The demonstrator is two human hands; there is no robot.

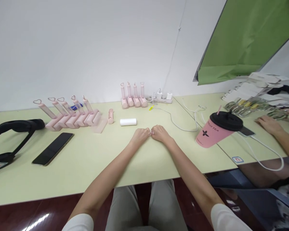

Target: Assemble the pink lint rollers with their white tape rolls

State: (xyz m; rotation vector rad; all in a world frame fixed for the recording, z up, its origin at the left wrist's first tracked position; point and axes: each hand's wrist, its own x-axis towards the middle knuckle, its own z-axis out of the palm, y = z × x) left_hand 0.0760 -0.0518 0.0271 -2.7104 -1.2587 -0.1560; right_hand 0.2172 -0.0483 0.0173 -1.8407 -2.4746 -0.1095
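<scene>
My left hand (140, 136) and my right hand (161, 133) meet over the table (139, 166), both closed with the fingers curled in. Between them shows a bit of a small pale pink piece (152, 132); most of it is hidden, so its kind is unclear. Just beyond my left hand lies a white roll (128, 122) on its side. A small pink part (110, 116) and a flat translucent pink sheet (99, 124) lie farther left. Two rows of pink roller-like items with upright clear handles and loops, one left (73, 119) and one at the wall (134, 102), stand behind.
A black phone (53, 149) and a black headset (21, 125) lie at left. To my right stands a tilted-looking pink cup (214, 130), near a white cable (183, 128) from a power strip (162, 100). A co-worker's hand (271, 124) rests by clear packages (245, 107).
</scene>
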